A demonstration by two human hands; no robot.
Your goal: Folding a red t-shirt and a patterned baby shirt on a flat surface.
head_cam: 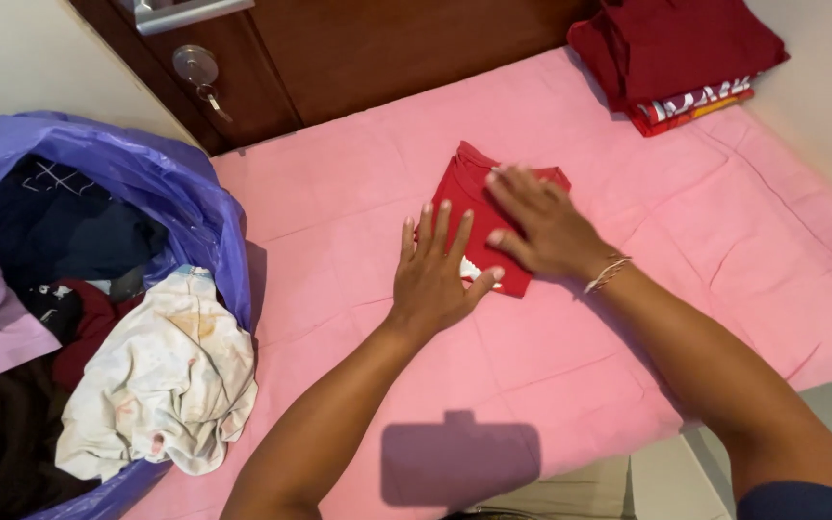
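Red cloth, folded small, lies near the middle of the pink sheet. Both hands press flat on it, gripping nothing: the left hand rests open, fingers spread, on the near left edge, and the right hand lies palm down across the top, a thin bracelet at its wrist. A stack of folded red clothes sits at the far right corner. To the left, a purple bag holds mixed laundry, a stained white cloth draped over its rim.
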